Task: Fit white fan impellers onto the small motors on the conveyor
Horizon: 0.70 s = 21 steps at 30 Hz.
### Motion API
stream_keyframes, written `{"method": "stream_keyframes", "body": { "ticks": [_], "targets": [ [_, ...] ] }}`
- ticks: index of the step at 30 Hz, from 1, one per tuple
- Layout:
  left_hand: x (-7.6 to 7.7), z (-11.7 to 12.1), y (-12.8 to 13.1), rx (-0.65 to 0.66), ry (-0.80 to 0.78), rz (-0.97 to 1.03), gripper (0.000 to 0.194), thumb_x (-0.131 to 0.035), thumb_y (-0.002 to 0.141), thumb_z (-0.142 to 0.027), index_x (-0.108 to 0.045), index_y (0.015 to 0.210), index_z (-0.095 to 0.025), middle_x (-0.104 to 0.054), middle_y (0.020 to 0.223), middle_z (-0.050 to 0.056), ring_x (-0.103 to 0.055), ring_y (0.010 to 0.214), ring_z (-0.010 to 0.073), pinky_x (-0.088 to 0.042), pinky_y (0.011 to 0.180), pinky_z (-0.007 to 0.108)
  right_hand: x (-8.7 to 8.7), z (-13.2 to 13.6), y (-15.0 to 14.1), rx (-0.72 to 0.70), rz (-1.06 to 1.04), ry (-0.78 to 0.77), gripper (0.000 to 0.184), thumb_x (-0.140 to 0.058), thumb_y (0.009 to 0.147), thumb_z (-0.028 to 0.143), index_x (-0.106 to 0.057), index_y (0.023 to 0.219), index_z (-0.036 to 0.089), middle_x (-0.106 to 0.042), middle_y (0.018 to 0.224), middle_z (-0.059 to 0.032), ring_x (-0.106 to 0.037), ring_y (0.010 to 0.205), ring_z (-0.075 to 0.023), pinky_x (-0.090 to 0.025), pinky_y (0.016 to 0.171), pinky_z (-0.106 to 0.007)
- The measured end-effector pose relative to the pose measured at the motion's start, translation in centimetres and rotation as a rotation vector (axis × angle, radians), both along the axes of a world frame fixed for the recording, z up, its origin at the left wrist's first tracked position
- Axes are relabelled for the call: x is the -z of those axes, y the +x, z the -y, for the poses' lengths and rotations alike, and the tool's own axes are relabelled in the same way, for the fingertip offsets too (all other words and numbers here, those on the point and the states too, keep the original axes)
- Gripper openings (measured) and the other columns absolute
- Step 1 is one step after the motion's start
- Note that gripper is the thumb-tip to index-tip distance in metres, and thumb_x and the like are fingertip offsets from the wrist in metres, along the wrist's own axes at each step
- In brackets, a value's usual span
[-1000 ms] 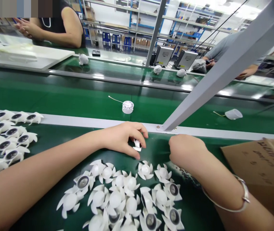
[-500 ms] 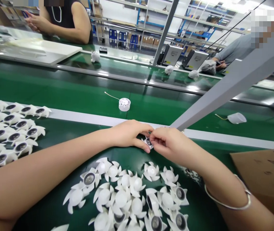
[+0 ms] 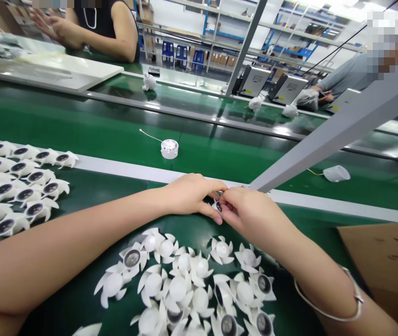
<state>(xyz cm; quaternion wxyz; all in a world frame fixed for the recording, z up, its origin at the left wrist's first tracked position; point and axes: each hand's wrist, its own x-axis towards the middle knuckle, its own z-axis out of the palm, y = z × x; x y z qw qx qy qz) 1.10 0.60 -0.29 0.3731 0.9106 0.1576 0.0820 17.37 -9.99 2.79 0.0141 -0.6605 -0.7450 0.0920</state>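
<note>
Small white fan rotor point(image 3: 217, 205) between both hands; left hand point(image 3: 193, 196) pinches its edge, right hand's point(image 3: 251, 207) fingertips bunched against it.

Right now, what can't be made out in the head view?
All in the head view:
- Held fan wheel: mostly hidden by fingers of the left hand and right hand.
- Anything between the right fingertips: hidden by the fingers.
- Left-side rows of fan wheels: cut off by the left edge.
- Cardboard box: cut off by the right edge, its lettering blurred.
</note>
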Motion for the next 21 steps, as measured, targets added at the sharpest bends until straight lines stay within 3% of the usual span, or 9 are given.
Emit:
{"method": "stream_keyframes", "body": {
  "ticks": [7,12,14,17,19,21],
  "targets": [
    [0.1,-0.2,0.0,-0.003,0.019,-0.033,0.045,-0.076,0.077,-0.048,-0.062,0.115,-0.028,-0.075,0.109,-0.004,-0.067,0.104,0.0211,-0.044,0.077,0.025,-0.5,0.7,-0.6,-0.143,0.179,0.045,0.014,-0.054,0.09,0.019,-0.067,0.086,0.014,-0.067,0.083,-0.0072,-0.058,0.066,-0.0185,-0.03,0.056,-0.03],
    [0.5,-0.4,0.0,-0.02,-0.036,-0.026,0.048,-0.079,0.075,-0.042,-0.06,0.117,-0.029,-0.074,0.114,-0.005,-0.067,0.105,0.0207,-0.043,0.08,0.026,-1.4,2.0,-2.6,-0.187,0.312,-0.052,0.019,-0.058,0.078,0.008,-0.071,0.09,0.013,-0.067,0.082,-0.0105,-0.06,0.063,-0.021,-0.027,0.051,-0.031],
    [0.5,-0.5,0.0,-0.02,-0.052,-0.02,0.049,-0.08,0.074,-0.045,-0.06,0.117,-0.029,-0.074,0.114,-0.004,-0.067,0.107,0.0211,-0.043,0.08,0.026,-1.8,2.5,-2.0,-0.149,0.274,-0.072,0.023,-0.057,0.077,0.007,-0.072,0.092,0.016,-0.067,0.083,-0.0098,-0.061,0.064,-0.0215,-0.03,0.051,-0.031],
    [0.6,-0.9,-0.2,-0.003,-0.063,-0.003,0.052,-0.082,0.072,-0.048,-0.061,0.116,-0.029,-0.074,0.114,-0.003,-0.067,0.109,0.0214,-0.044,0.083,0.026,-2.3,2.6,2.4,0.082,0.199,-0.116,0.018,-0.054,0.082,0.015,-0.069,0.075,0.02,-0.066,0.072,-0.008,-0.058,0.059,-0.0212,-0.033,0.051,-0.031],
    [0.8,-1.2,-0.3,0.022,-0.077,0.008,0.054,-0.083,0.07,-0.047,-0.062,0.116,-0.029,-0.074,0.115,-0.002,-0.067,0.111,0.0211,-0.044,0.085,0.025,-2.3,2.0,7.2,0.322,0.202,-0.14,0.023,-0.054,0.084,0.023,-0.066,0.065,0.021,-0.065,0.067,-0.0087,-0.056,0.055,-0.021,-0.036,0.051,-0.032],
    [1.1,-1.5,-0.4,0.035,-0.099,0.019,0.056,-0.084,0.068,-0.047,-0.062,0.116,-0.028,-0.073,0.117,-0.002,-0.066,0.112,0.0208,-0.044,0.087,0.025,-1.6,0.8,12.3,0.471,0.19,-0.104,0.02,-0.055,0.082,0.025,-0.069,0.068,0.021,-0.068,0.074,-0.01,-0.058,0.057,-0.0214,-0.04,0.054,-0.034]
  ]
}}
